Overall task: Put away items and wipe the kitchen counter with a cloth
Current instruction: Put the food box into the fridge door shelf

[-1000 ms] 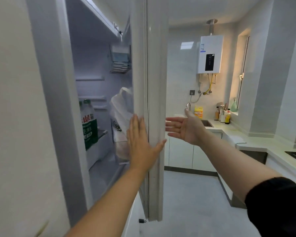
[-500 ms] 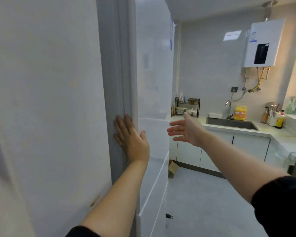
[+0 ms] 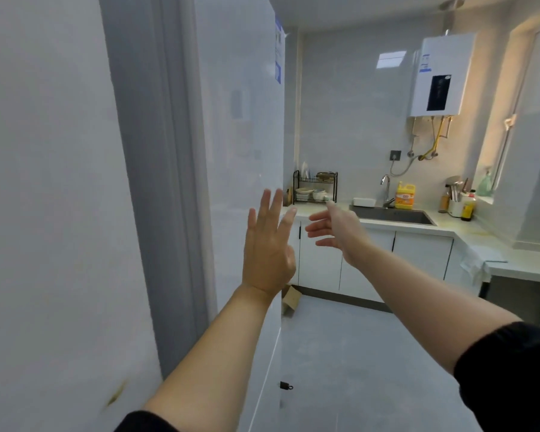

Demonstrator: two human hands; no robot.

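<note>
Both raised, fingers spread: left hand point(image 3: 268, 251) (by fridge point(image 3: 240, 120)), right hand point(image 3: 337, 227).

Fridge door point(image 3: 243, 120) — smooth, glossy white panel. Far wall tiles point(image 3: 340, 104): glossy, reflective. Floor point(image 3: 356, 353): matt grey tile. Bench point(image 3: 449, 227): pale, polished, stone-like. Tap point(image 3: 386, 182): bright metal. Dish rack point(image 3: 315, 188): black wire metal. Detergent bottle point(image 3: 405, 195): yellow plastic. Box point(image 3: 290, 299) on floor — plain brown cardboard.
</note>
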